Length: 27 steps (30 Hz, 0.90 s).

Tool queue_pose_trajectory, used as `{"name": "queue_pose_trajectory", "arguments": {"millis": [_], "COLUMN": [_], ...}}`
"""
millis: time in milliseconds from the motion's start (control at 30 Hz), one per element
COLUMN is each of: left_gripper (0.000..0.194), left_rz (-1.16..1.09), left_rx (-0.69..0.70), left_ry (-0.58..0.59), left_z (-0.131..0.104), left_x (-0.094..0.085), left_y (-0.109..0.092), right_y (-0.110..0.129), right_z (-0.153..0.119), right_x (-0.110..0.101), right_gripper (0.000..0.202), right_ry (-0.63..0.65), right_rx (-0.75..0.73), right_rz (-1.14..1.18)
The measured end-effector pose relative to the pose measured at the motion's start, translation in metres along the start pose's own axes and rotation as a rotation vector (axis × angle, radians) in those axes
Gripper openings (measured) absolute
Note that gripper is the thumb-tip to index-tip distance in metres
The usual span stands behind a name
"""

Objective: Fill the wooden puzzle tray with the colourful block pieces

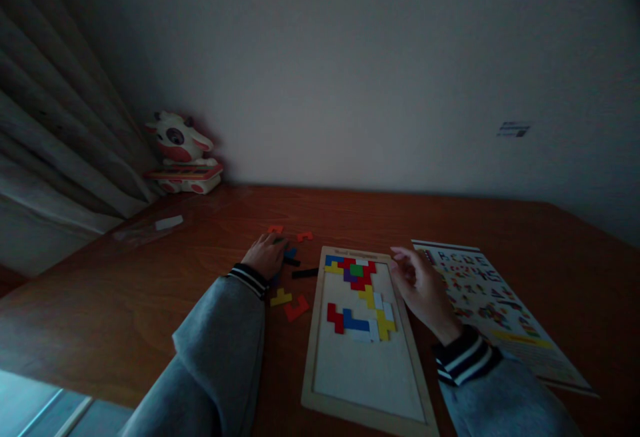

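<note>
My left hand (pixel 265 255) lies over the loose puzzle pieces left of the board, its fingers stretched forward. A dark green piece (pixel 279 241) shows at its fingertips; whether it is gripped is unclear. Close by are a blue piece (pixel 291 252), two orange pieces (pixel 305 236), a yellow piece (pixel 281 297), a red piece (pixel 297 308) and a black bar (pixel 305 273). The wooden puzzle board (pixel 367 383) is partly filled with coloured block pieces at its top and middle. Over its right rim hovers my right hand (pixel 420 287), fingers loosely bent and apart, with nothing seen in them.
Right of the board lies a printed pattern sheet (pixel 500 303), partly behind my right hand. A cow-shaped toy keyboard (pixel 185 173) stands at the back left, with a clear plastic bag (pixel 145 230) in front. A wall and curtain (pixel 60 123) border the wooden table (pixel 200 257).
</note>
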<state>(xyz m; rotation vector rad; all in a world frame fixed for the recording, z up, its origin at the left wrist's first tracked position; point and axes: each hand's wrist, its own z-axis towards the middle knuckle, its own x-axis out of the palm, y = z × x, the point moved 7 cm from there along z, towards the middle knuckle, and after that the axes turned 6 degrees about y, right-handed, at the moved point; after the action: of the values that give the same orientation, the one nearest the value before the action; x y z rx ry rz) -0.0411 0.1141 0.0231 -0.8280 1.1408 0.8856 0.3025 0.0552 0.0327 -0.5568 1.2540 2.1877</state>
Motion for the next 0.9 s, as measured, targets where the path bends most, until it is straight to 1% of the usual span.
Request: {"name": "queue_pose_trajectory", "arguments": {"millis": [133, 233, 433, 567, 667, 767, 833, 900], "left_gripper": [0.027, 0.023, 0.031, 0.03, 0.023, 0.019, 0.022, 0.024], "left_rz": [-0.008, -0.045, -0.175, -0.259, -0.309, -0.374, -0.422, -0.477], "left_rx": [-0.089, -0.151, -0.3, -0.339, -0.334, -0.289, -0.244, -0.163], "left_ry": [-0.018, -0.013, -0.006, -0.018, -0.042, -0.088, -0.131, -0.164], "left_z": [0.001, 0.002, 0.0, -0.002, -0.002, 0.001, 0.003, 0.006], "left_x": [-0.004, -0.006, -0.003, -0.007, -0.014, -0.022, -0.026, -0.027], "left_y": [0.004, 0.012, 0.035, 0.037, 0.029, 0.013, -0.004, -0.029], "right_y": [0.001, 0.001, 0.001, 0.001, 0.0, 0.001, 0.004, 0.009], "right_z": [0.0, 0.0, 0.0, 0.0, 0.0, 0.001, 0.002, 0.002], "right_x": [0.0, -0.001, -0.001, -0.002, -0.002, -0.003, -0.002, 0.0], "right_gripper": [0.029, 0.028, 0.028, 0.028, 0.029, 0.029, 0.027, 0.025], "right_ry": [-0.01, -0.023, -0.009, -0.011, -0.014, -0.021, -0.012, 0.032], "right_rx": [-0.008, -0.012, -0.003, -0.003, 0.003, 0.001, -0.013, -0.045], "right_rz": [-0.007, -0.02, -0.013, -0.007, -0.01, 0.005, 0.006, 0.01]}}
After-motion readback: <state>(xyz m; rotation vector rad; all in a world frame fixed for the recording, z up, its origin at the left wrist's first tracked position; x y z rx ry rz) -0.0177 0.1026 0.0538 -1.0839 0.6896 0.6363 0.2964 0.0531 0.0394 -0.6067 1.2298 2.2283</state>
